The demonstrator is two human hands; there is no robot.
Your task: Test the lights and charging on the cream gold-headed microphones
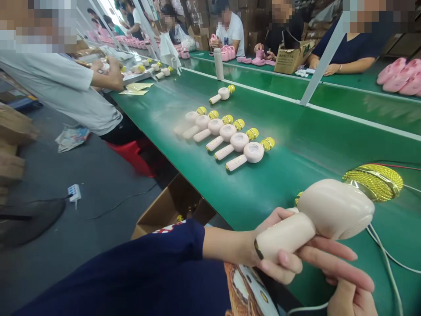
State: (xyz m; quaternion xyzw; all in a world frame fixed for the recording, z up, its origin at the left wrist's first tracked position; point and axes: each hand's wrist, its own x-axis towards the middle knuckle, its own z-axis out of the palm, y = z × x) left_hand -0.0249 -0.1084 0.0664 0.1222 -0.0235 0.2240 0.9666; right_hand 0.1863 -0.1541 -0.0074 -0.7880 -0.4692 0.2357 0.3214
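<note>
My left hand (283, 250) is wrapped round the cream handle of a toy microphone (332, 210) with a gold mesh head (375, 181), held over the green conveyor belt (296, 171). My right hand (351, 285) sits just below the handle, fingers stretched under it and touching it; a white cable (388, 267) runs past that hand. Further up the belt lies a row of several identical microphones (230, 136), and one more microphone (222, 94) lies alone beyond them.
An open cardboard box (171, 208) stands on the floor beside the belt. A person in a grey shirt (66, 87) works at the left. Other people sit across the belt with pink items (399, 77) and a carton (291, 57). A white bottle (219, 63) stands upright.
</note>
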